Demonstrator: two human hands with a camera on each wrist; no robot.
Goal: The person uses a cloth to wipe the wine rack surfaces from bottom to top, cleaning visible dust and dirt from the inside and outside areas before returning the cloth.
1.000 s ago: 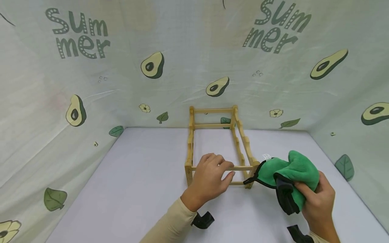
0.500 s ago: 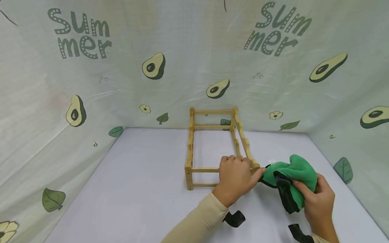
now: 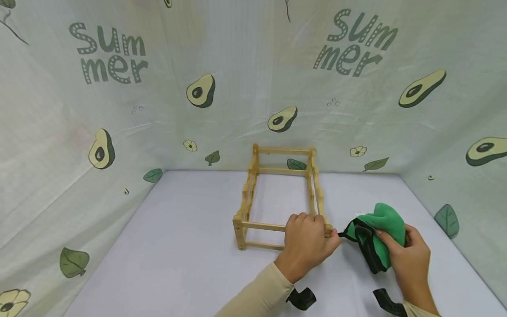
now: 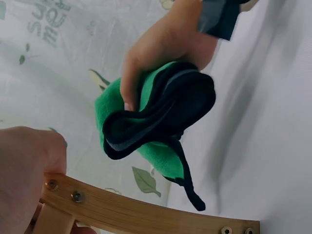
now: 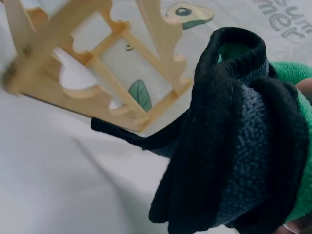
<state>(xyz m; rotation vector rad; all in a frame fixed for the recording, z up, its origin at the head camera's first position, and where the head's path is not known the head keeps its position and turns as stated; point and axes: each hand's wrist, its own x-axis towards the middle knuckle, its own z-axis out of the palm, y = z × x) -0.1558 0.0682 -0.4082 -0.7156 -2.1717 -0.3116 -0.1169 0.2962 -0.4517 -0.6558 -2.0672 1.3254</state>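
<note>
A wooden rack (image 3: 263, 226) with notched side rails stands on the white surface. My left hand (image 3: 308, 241) grips its near right corner, and in the left wrist view the fingers wrap the end of the wooden rail (image 4: 146, 207). To the right, my right hand (image 3: 412, 259) holds a bunched green cloth (image 3: 389, 222) with black edging, thumb on top. A thin black loop of the cloth dangles toward the rack; the right wrist view shows the cloth's dark grey fold (image 5: 248, 146) close up. Some of the right fingers are hidden behind the cloth.
Behind the rack rises a pale curtain (image 3: 233, 57) printed with avocados, leaves and lettering, also along both sides. Black straps (image 3: 303, 299) hang at both wrists. The white tabletop (image 3: 178, 246) stretches left of the rack.
My left hand has moved right from above the rack's near bar and now grips its near right corner. The rack has turned slightly, its near end shifting left. The cloth stays in my right hand.
</note>
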